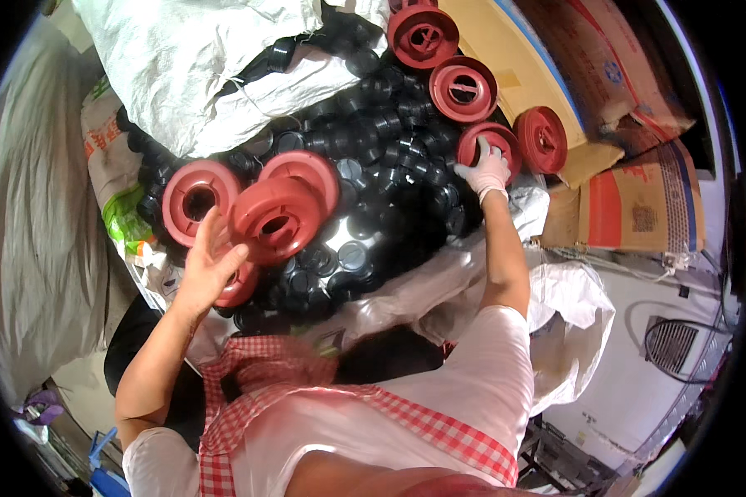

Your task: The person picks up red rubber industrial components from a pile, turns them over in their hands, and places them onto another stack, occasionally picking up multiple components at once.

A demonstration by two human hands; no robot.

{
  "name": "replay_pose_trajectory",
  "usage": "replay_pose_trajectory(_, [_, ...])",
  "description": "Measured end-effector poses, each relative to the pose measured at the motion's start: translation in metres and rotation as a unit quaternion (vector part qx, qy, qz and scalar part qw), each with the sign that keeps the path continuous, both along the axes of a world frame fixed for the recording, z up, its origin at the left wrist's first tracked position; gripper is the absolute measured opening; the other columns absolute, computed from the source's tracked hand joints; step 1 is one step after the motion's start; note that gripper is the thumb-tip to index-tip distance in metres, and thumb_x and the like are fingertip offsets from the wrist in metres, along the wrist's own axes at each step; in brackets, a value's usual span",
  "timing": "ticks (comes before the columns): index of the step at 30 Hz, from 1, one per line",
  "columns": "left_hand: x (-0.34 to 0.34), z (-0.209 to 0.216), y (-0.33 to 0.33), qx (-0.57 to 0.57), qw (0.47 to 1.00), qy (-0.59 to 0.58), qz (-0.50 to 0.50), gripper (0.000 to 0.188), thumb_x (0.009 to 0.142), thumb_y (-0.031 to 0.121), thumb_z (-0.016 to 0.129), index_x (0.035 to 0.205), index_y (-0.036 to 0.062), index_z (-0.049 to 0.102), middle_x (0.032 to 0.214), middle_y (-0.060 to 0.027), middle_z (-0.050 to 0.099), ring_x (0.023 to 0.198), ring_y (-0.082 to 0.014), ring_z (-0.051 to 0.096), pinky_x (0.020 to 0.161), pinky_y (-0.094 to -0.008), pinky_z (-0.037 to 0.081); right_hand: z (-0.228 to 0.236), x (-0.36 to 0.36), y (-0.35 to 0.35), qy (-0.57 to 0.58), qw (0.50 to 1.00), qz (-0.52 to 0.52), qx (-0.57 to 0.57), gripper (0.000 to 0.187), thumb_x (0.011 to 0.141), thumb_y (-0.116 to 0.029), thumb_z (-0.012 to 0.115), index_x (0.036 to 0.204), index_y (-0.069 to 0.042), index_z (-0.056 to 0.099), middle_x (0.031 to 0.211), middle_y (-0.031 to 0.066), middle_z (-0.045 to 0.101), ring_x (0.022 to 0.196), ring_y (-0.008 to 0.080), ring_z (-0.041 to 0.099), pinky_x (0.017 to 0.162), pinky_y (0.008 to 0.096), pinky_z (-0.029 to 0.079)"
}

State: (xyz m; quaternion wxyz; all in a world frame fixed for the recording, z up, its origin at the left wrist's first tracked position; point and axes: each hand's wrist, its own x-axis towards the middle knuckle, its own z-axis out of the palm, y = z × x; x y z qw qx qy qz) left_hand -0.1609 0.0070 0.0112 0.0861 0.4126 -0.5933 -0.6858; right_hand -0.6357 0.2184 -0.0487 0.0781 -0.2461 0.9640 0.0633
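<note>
Several round red plastic parts with a hub and a centre hole lie on a heap of black plastic caps (381,124). My left hand (203,269) is bare, its thumb and fingers spread at the left edge of one tilted red part (278,217). Whether it touches that part I cannot tell. Another red part (197,201) lies just beyond its fingers, and one more (239,286) is partly hidden beside it. In a white glove, my right hand (485,170) grips a red part (510,141) at the heap's right side, fingers at its centre.
White woven sacking (191,66) covers the heap's far left. Open cardboard boxes (638,199) stand at the right, with more red parts (541,139) along their edge. A white machine (613,373) with a vent is at the lower right. Large grey sacks (41,207) line the left.
</note>
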Motion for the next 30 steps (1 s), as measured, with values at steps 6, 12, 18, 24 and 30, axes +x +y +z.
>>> replay_pose_trajectory(6, [-0.013, 0.002, 0.019, 0.075, 0.977, 0.201, 0.006, 0.067, 0.087, 0.019, 0.069, 0.143, 0.0060, 0.035, 0.134, -0.0123, 0.049, 0.118, -0.0211, 0.051, 0.099, -0.0389, 0.045, 0.077, 0.154, -0.005, -0.655, 0.501, 0.019, -0.565, 0.053, 0.089, -0.029, 0.062, 0.134, -0.008, 0.044, 0.125, 0.0101, 0.056, 0.111, 0.0233, 0.058, 0.096, 0.0382, 0.048])
replay_pose_trajectory(12, [-0.008, 0.048, 0.036, 0.324, 0.919, 0.222, 0.023, 0.070, 0.080, 0.033, 0.076, 0.135, 0.0043, 0.042, 0.127, -0.0083, 0.053, 0.115, -0.0217, 0.053, 0.096, -0.0386, 0.047, 0.121, 0.282, -0.033, -0.862, 0.253, -0.005, -0.440, 0.084, 0.078, -0.041, 0.074, 0.142, -0.007, 0.033, 0.131, 0.0115, 0.053, 0.117, 0.0236, 0.055, 0.100, 0.0402, 0.046])
replay_pose_trajectory(18, [-0.008, 0.050, 0.036, 0.271, 0.935, 0.224, 0.050, 0.064, 0.081, 0.033, 0.075, 0.130, 0.0027, 0.047, 0.115, -0.0076, 0.059, 0.100, -0.0172, 0.059, 0.084, -0.0320, 0.051, 0.154, 0.296, -0.036, -0.793, 0.344, 0.022, -0.502, 0.094, 0.075, -0.043, 0.078, 0.145, -0.006, 0.027, 0.137, 0.0100, 0.047, 0.125, 0.0212, 0.048, 0.103, 0.0385, 0.041])
replay_pose_trajectory(24, [-0.021, 0.039, 0.043, 0.267, 0.945, 0.173, 0.080, 0.057, 0.080, 0.025, 0.074, 0.128, 0.0038, 0.050, 0.108, -0.0061, 0.062, 0.084, -0.0119, 0.061, 0.070, -0.0254, 0.052, 0.125, 0.278, -0.033, -0.743, 0.445, 0.016, -0.499, 0.088, 0.073, -0.048, 0.079, 0.139, -0.004, 0.041, 0.131, 0.0071, 0.053, 0.120, 0.0177, 0.051, 0.101, 0.0342, 0.042])
replay_pose_trajectory(30, [-0.013, 0.027, 0.003, 0.165, 0.964, 0.150, 0.146, 0.066, 0.081, 0.025, 0.075, 0.134, 0.0039, 0.042, 0.121, -0.0119, 0.057, 0.103, -0.0214, 0.061, 0.090, -0.0343, 0.051, 0.048, 0.177, -0.031, -0.421, 0.715, 0.182, -0.528, 0.035, 0.074, -0.008, 0.070, 0.107, -0.003, 0.060, 0.101, 0.0064, 0.061, 0.092, 0.0174, 0.061, 0.083, 0.0281, 0.050])
